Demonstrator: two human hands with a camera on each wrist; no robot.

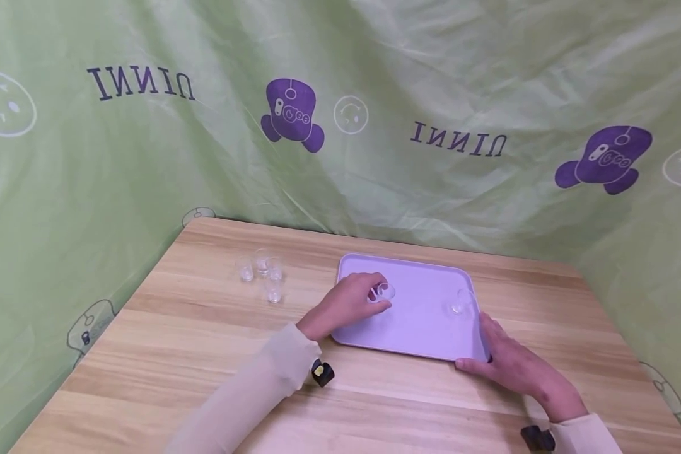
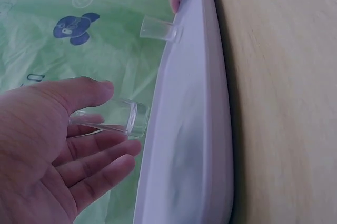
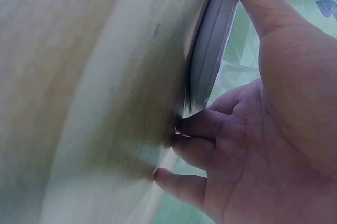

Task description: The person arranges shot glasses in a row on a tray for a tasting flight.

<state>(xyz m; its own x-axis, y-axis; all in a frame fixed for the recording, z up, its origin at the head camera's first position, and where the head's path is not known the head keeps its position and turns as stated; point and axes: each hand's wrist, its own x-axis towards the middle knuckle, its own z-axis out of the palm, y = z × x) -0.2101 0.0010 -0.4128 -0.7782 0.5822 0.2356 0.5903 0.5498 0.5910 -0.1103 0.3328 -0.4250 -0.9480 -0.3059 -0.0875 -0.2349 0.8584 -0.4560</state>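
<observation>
My left hand (image 1: pixel 354 299) pinches a small clear shot glass (image 1: pixel 384 292) over the left part of a lilac tray (image 1: pixel 417 318). In the left wrist view the thumb and fingers lie around the glass (image 2: pixel 129 119), its base just off the tray (image 2: pixel 218 145). A second clear shot glass (image 1: pixel 458 304) stands upright on the tray's right side. My right hand (image 1: pixel 511 359) grips the tray's near right corner, the thumb on the front edge and the fingers along the right side. In the right wrist view the fingertips (image 3: pixel 192 150) reach down to the tabletop beside the tray (image 3: pixel 213 45).
Several more clear shot glasses (image 1: pixel 273 291) stand grouped on the wooden table (image 1: pixel 204 353), left of the tray. Green printed cloth (image 1: pixel 374 189) hangs behind the table and along its sides.
</observation>
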